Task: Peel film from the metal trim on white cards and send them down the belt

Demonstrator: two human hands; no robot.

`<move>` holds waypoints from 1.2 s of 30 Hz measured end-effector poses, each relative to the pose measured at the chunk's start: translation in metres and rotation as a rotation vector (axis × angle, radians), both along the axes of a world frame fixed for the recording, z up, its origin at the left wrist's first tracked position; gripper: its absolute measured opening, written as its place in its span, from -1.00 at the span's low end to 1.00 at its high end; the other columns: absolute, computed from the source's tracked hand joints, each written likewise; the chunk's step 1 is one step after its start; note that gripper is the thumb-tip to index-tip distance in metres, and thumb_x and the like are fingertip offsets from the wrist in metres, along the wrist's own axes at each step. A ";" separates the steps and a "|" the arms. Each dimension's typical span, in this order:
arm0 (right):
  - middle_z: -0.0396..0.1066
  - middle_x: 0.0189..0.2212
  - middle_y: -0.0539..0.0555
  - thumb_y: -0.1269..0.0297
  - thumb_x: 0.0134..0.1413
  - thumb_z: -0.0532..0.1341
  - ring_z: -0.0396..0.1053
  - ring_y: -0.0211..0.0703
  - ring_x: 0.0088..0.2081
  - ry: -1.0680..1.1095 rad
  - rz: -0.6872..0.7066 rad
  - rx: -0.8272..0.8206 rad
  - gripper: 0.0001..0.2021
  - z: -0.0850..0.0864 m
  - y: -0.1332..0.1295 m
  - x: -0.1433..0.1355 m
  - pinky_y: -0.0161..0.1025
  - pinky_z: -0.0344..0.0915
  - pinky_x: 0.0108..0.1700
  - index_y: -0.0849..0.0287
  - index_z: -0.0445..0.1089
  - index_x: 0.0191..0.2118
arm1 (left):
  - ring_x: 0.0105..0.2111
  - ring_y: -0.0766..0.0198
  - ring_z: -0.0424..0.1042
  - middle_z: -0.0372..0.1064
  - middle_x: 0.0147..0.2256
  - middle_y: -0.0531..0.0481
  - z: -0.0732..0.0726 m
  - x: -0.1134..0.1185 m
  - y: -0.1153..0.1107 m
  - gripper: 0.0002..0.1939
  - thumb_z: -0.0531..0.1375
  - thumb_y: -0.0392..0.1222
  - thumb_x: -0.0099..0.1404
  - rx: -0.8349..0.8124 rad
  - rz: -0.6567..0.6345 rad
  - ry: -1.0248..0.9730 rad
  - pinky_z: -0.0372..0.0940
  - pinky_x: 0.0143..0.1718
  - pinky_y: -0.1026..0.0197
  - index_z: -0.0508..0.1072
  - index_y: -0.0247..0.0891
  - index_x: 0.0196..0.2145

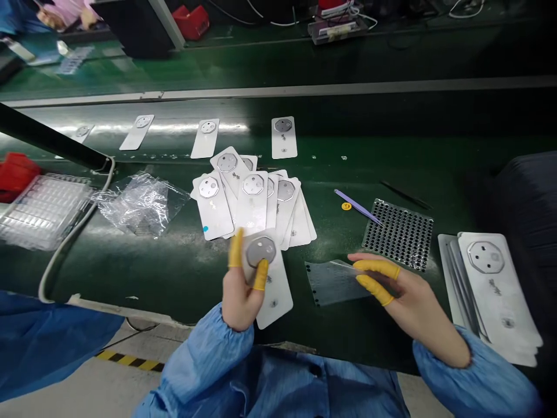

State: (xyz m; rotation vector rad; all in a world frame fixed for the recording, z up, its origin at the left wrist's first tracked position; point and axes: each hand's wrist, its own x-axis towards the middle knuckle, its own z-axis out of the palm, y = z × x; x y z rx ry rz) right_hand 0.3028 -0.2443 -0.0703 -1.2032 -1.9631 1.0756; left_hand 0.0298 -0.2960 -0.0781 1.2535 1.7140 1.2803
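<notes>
My left hand [239, 299], with yellow finger cots on thumb and finger, grips a white phone back cover [275, 299] by its camera-ring end. The cover is tilted, just in front of a spread pile of similar white covers [252, 206]. My right hand [411, 299], also in yellow finger cots, pinches the edge of a clear plastic film [333, 284] with black marks along its left side. Beyond that hand lies a sheet of black rings [398, 235]. Purple tweezers [354, 204] rest with their tip on this sheet, beside a small yellow disc [346, 206].
A stack of white covers [500, 296] stands at the right edge, near dark tweezers [404, 194]. Several single covers lie along the back strip. Crumpled clear bags [141, 203], clear trays [47, 206] and a black pole [56, 139] occupy the left. Another person's hands show top left.
</notes>
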 end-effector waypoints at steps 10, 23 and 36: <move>0.47 -0.09 0.15 0.18 0.15 0.20 0.48 -0.05 -0.11 -0.070 -0.025 0.009 -0.70 -0.019 0.021 0.001 0.00 0.47 -0.03 0.12 0.38 -0.02 | -0.28 0.02 0.56 0.58 -0.30 -0.19 -0.003 0.049 0.013 -0.82 0.24 -0.22 0.17 -0.195 -0.370 -0.187 0.47 -0.21 0.09 0.60 -0.37 -0.32; 0.38 -0.16 0.22 0.55 0.19 0.07 0.36 -0.11 -0.12 -0.058 0.313 0.414 -0.76 -0.014 0.001 -0.040 -0.15 0.47 -0.19 0.26 0.29 -0.04 | -0.58 0.28 0.39 0.45 -0.54 -0.04 -0.013 0.052 0.007 -0.81 0.15 -0.22 0.26 -0.114 -0.499 0.182 0.25 -0.53 0.29 0.57 -0.31 -0.31; 0.39 -0.31 0.08 0.42 0.18 0.13 0.39 -0.22 -0.30 0.101 -0.014 0.270 -0.95 -0.038 0.000 -0.053 -0.24 0.42 -0.23 0.17 0.32 -0.26 | -0.35 0.15 0.54 0.54 -0.29 -0.13 -0.013 0.034 0.008 -0.75 0.17 -0.32 0.19 -0.130 -0.528 0.146 0.42 -0.29 0.22 0.52 -0.28 -0.16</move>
